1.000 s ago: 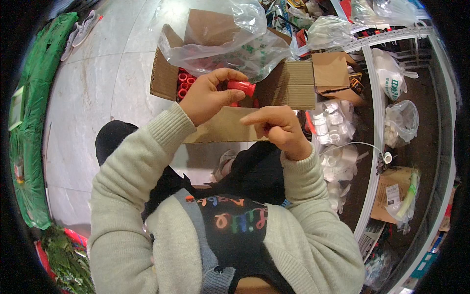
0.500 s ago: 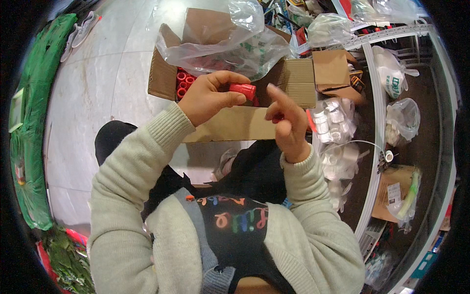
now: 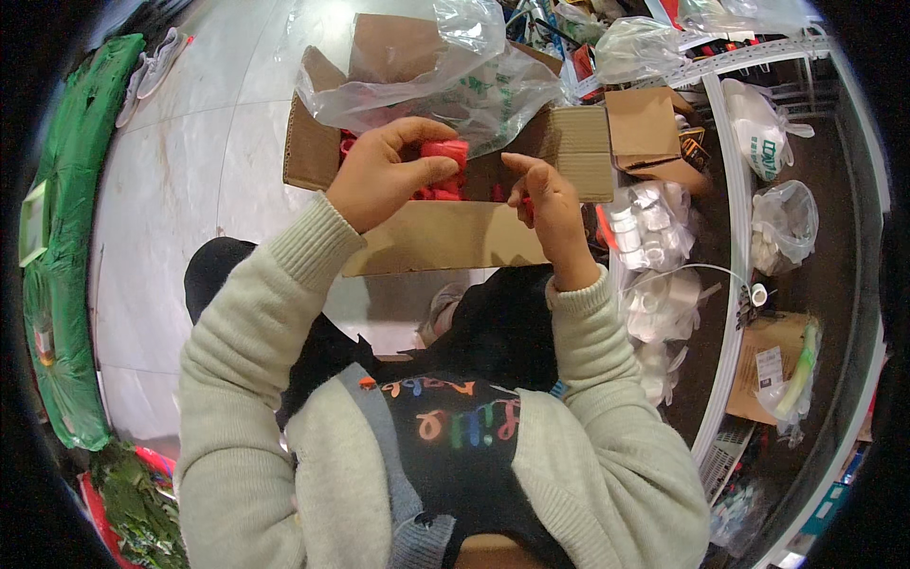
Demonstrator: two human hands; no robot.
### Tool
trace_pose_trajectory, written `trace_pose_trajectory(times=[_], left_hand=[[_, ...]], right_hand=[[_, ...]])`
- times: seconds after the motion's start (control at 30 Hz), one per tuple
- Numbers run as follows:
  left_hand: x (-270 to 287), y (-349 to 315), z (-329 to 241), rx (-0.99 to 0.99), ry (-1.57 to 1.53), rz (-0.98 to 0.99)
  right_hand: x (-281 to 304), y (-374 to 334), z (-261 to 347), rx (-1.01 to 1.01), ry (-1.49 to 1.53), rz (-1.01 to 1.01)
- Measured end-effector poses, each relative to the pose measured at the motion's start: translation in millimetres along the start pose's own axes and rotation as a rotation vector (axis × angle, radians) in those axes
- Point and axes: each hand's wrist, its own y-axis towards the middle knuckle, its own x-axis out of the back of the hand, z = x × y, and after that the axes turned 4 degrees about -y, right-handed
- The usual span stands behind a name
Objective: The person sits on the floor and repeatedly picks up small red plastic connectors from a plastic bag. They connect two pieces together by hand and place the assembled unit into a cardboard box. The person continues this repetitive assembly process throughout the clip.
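Over the open cardboard box [image 3: 445,232], my left hand [image 3: 384,175] pinches a short red plastic pipe fitting [image 3: 443,152] between thumb and fingers. It is held roughly sideways above more red fittings [image 3: 440,192] lying in the box. My right hand [image 3: 550,204] is a short way to the right, apart from that fitting. Its index finger points toward the left hand while the other fingers curl in. A bit of red [image 3: 527,206] shows at the curled fingers, apparently another small red piece, mostly hidden.
Clear plastic sheeting [image 3: 493,90] covers the box's far side. To the right are a smaller carton [image 3: 645,133], bags of white fittings [image 3: 649,228] and a white metal shelf [image 3: 725,266] with bagged goods. A long green-wrapped bundle [image 3: 71,237] lies at the left.
My left hand has shifted slightly left and up with the red fitting, which has turned a little. My right hand has moved slightly, its index finger pointing more to the left.
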Motion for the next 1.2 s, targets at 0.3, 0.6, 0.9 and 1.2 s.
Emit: trace_pose_trajectory(times=[0.3, 0.6, 0.9, 1.2], left_hand=[[13, -3, 12, -0.237, 0.923, -0.052], [-6, -26, -49, -0.612, 0.779, -0.250], [24, -1, -64, -0.540, 1.485, -0.425], [52, 46, -147, -0.687, 0.900, -0.738]], right_hand=[[-1, 20, -11, -0.122, 0.220, -0.101], [17, 42, -45, -0.249, 0.680, -0.213], [41, 65, -79, -0.318, 1.175, -0.303], [53, 81, -91, -0.332, 1.208, -0.329]])
